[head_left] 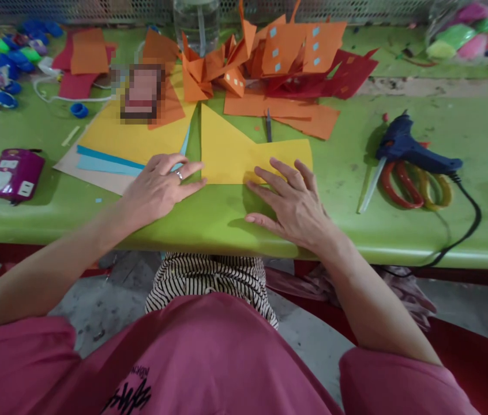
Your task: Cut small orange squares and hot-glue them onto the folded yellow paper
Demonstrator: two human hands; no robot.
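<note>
Cropped pink shirt point(209, 351) faces left hand point(161, 181) and right hand point(293, 202), fingers apart at yellow paper point(229, 153), a cut-off bag point(469, 34) of lumps beyond them.

Yellow paper point(229, 153) pt. hidden under R fingers point(287, 174); dark-rimmed obj. point(143, 89) pixelated, can't ID.

Yellow paper point(231, 155) is laid flat on a green table point(222, 222) — left edge touched by the left hand point(157, 183), right part by the right hand point(298, 206). Glue gun point(417, 151) and scissors point(409, 185) are just parked off right, orange cutouts point(287, 55) heaped behind.
</note>
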